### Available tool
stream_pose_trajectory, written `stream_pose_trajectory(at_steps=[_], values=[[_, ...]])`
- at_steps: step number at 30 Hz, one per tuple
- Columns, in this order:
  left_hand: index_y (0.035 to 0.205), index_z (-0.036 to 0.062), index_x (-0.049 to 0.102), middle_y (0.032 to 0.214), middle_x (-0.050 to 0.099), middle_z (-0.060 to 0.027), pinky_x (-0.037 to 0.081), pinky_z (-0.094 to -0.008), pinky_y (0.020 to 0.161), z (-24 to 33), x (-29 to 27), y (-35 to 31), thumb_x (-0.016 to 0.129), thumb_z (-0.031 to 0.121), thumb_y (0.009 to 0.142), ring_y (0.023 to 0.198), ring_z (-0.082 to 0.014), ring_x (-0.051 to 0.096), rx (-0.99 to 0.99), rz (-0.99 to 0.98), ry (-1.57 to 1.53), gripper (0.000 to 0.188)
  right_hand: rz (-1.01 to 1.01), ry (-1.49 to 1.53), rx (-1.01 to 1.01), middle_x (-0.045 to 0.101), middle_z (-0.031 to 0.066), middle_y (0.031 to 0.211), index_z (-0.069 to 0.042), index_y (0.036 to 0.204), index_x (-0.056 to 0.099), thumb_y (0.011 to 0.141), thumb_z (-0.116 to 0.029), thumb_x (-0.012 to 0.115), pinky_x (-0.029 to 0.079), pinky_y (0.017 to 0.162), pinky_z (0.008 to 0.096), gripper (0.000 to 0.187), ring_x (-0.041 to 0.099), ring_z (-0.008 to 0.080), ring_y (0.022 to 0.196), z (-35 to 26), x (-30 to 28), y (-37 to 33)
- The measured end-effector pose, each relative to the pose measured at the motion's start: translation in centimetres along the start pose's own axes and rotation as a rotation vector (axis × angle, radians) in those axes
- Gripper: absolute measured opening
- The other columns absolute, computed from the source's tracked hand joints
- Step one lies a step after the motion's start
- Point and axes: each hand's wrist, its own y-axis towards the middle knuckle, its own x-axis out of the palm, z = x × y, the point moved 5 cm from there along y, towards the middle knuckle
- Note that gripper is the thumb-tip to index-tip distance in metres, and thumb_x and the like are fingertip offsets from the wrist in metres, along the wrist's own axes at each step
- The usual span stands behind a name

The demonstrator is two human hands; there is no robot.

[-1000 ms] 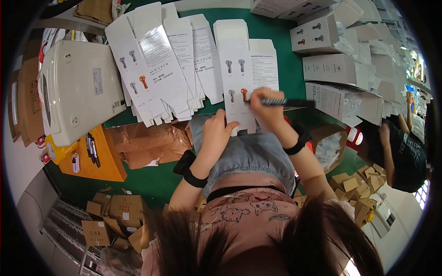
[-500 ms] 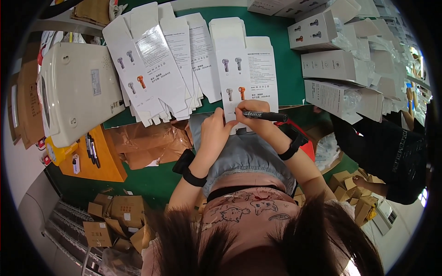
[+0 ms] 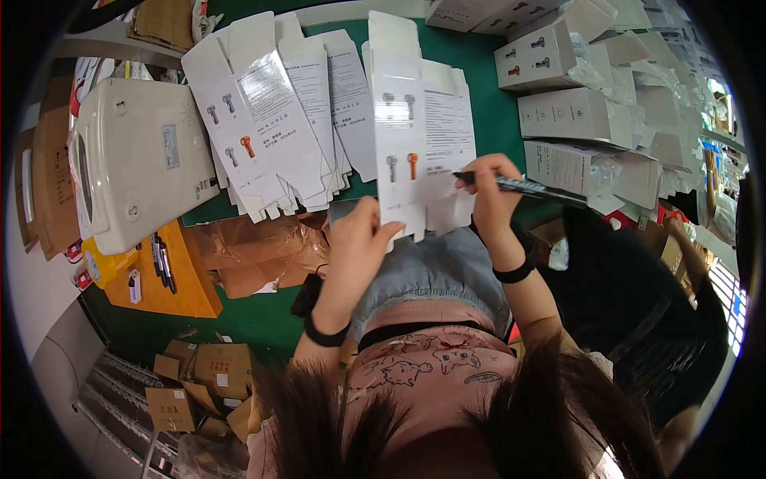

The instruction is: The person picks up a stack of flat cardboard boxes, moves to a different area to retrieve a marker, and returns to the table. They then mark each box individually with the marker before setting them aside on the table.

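A flattened white carton [image 3: 401, 132] printed with small handheld fans stands partly raised and tilted at the near edge of the green table. My left hand [image 3: 355, 247] grips its lower left edge, thumb in front and fingers behind. My right hand [image 3: 493, 191] is closed around a black marker [image 3: 544, 191], whose dark tip points left at the carton's lower right part. Whether the tip touches the card I cannot tell. Left of this carton lies a fanned stack of similar flat cartons [image 3: 271, 100].
A cream-coloured machine [image 3: 144, 160] stands at the left, above an orange surface [image 3: 195, 279] with several pens. Opened white boxes [image 3: 562, 114] with clear plastic bags line the right side. Another person in black clothes [image 3: 638, 295] is close by on my right. Brown cartons [image 3: 223, 367] lie lower left.
The carton has been lifted and tilted from the table by my left hand. My right hand has moved right with the marker. The person in black has leaned closer.
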Motion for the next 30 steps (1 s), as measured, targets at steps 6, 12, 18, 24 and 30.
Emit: stream_pose_trajectory(at_steps=[6, 12, 18, 24, 30], values=[[0.083, -0.0024, 0.052, 0.060, 0.051, -0.0042, 0.040, -0.0267, 0.050, -3.4, -10.0, -0.9, 0.068, 0.010, 0.067, 0.054, -0.0124, 0.048, -0.199, 0.173, -0.566, 0.026, 0.063, -0.048, -0.022, 0.054, 0.0049, 0.057, 0.000, 0.072, 0.050, 0.081, -0.007, 0.049, 0.037, 0.047, 0.0189, 0.011, 0.051, 0.0081, 0.051, -0.5, -1.4, 3.2], [0.085, -0.0010, 0.051, 0.065, 0.051, -0.0075, 0.040, -0.0299, 0.052, -0.5, -12.0, -1.1, 0.071, 0.018, 0.064, 0.055, -0.0198, 0.048, 0.025, 0.653, 0.385, 0.035, -0.094, -0.173, 0.128, 0.055, 0.0041, 0.057, 0.001, 0.070, 0.052, 0.078, -0.006, 0.053, 0.038, 0.047, 0.0183, 0.010, 0.050, 0.0059, 0.051, 2.1, 1.8, 5.0], [0.085, -0.0008, 0.049, 0.071, 0.052, -0.0103, 0.042, -0.0301, 0.052, -0.8, -1.9, 0.7, 0.071, 0.022, 0.066, 0.056, -0.0205, 0.050, 0.014, 0.146, 0.108, 0.036, -0.196, -0.360, 0.071, 0.054, 0.0005, 0.056, 0.001, 0.068, 0.054, 0.075, -0.005, 0.056, 0.036, 0.047, 0.0177, 0.010, 0.047, 0.0038, 0.050, 4.3, 3.7, 6.2], [0.084, -0.0017, 0.048, 0.072, 0.052, -0.0143, 0.043, -0.0324, 0.052, -2.1, 3.3, 1.0, 0.069, 0.024, 0.068, 0.056, -0.0236, 0.052, -0.001, 0.007, 0.102, 0.037, -0.204, -0.437, -0.056, 0.051, -0.0010, 0.054, 0.001, 0.069, 0.056, 0.074, -0.006, 0.057, 0.035, 0.046, 0.0181, 0.009, 0.043, 0.0030, 0.049, 4.1, 4.3, 6.2], [0.089, -0.0019, 0.045, 0.078, 0.055, -0.0178, 0.044, -0.0347, 0.057, -3.6, 5.0, 1.9, 0.067, 0.024, 0.070, 0.066, -0.0315, 0.056, 0.038, 0.037, 0.036, 0.039, -0.201, -0.504, -0.097, 0.052, -0.0003, 0.054, 0.001, 0.069, 0.056, 0.074, -0.006, 0.057, 0.035, 0.046, 0.0183, 0.009, 0.044, 0.0037, 0.049, 3.8, 4.5, 6.1]])
